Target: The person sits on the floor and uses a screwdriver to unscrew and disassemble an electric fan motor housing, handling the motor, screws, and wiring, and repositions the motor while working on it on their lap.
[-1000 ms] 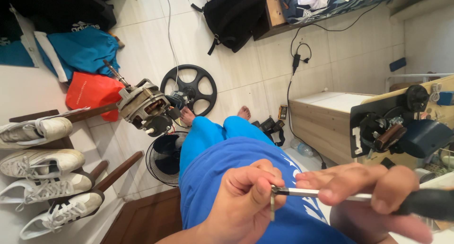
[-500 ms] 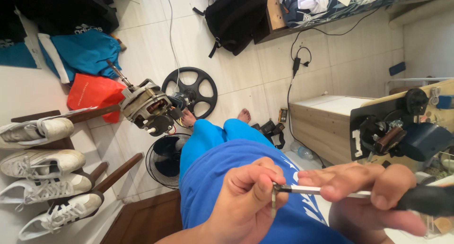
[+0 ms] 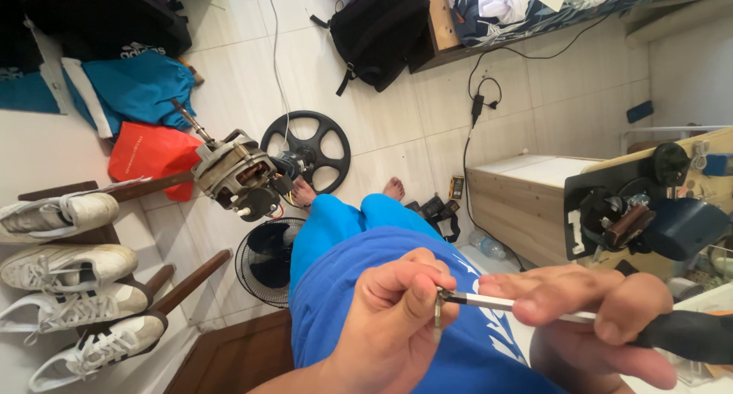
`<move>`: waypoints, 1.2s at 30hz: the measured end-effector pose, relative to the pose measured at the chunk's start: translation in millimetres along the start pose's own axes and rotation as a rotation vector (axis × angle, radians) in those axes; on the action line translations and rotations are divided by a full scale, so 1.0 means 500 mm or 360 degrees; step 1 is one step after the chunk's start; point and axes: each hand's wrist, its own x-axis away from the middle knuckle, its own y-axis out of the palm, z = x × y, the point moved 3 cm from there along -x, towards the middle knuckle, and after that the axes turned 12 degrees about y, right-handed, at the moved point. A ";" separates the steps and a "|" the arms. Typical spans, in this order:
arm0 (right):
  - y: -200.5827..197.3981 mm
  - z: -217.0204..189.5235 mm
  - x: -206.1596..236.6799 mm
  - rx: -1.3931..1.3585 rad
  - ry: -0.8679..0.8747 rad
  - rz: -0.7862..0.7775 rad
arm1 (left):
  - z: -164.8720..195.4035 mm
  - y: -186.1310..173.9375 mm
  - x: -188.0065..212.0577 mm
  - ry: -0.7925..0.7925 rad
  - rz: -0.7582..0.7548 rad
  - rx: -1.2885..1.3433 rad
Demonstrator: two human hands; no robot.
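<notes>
Two hands meet above your blue-clad lap. Your left hand (image 3: 393, 318) pinches a small screw (image 3: 437, 318) at the tip of the screwdriver (image 3: 534, 306). Your right hand (image 3: 603, 321) grips that screwdriver, fingers curled along its shaft.

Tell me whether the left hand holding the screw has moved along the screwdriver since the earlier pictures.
No. The left hand still pinches the small screw at the tip of the screwdriver, in the same spot over the blue shorts.
</notes>
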 end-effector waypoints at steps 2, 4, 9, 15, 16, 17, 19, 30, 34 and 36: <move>-0.003 0.003 0.001 -0.0042 0.0013 -0.0049 | 0.002 0.002 0.000 0.0061 -0.0052 -0.0036; -0.004 0.002 0.001 -0.0037 0.0085 -0.0055 | 0.003 0.004 0.002 0.0123 -0.0106 -0.0117; -0.005 -0.020 0.007 -0.0113 0.0094 0.0067 | 0.002 -0.001 0.006 0.0051 -0.0057 -0.0014; -0.004 -0.014 0.016 -0.0064 0.0036 0.0130 | -0.002 -0.004 0.010 -0.0064 -0.0038 0.0007; -0.002 -0.013 0.016 -0.0059 0.0050 0.0114 | -0.002 -0.004 0.011 -0.0078 -0.0050 0.0016; -0.001 -0.013 0.016 -0.0050 0.0045 0.0146 | -0.002 -0.004 0.012 -0.0087 -0.0060 0.0023; 0.005 -0.009 0.014 -0.0027 0.0036 0.0208 | -0.004 -0.003 0.012 -0.0106 -0.0085 0.0038; 0.003 -0.003 -0.006 0.0290 -0.0055 0.0009 | -0.010 -0.015 0.007 -0.0044 -0.0001 0.0036; -0.008 -0.010 0.013 0.0406 -0.0030 -0.0023 | -0.009 -0.018 0.003 -0.0060 0.0029 0.0004; -0.009 -0.017 0.031 0.0319 -0.0020 0.0218 | -0.005 -0.012 0.002 0.0030 -0.0088 0.0031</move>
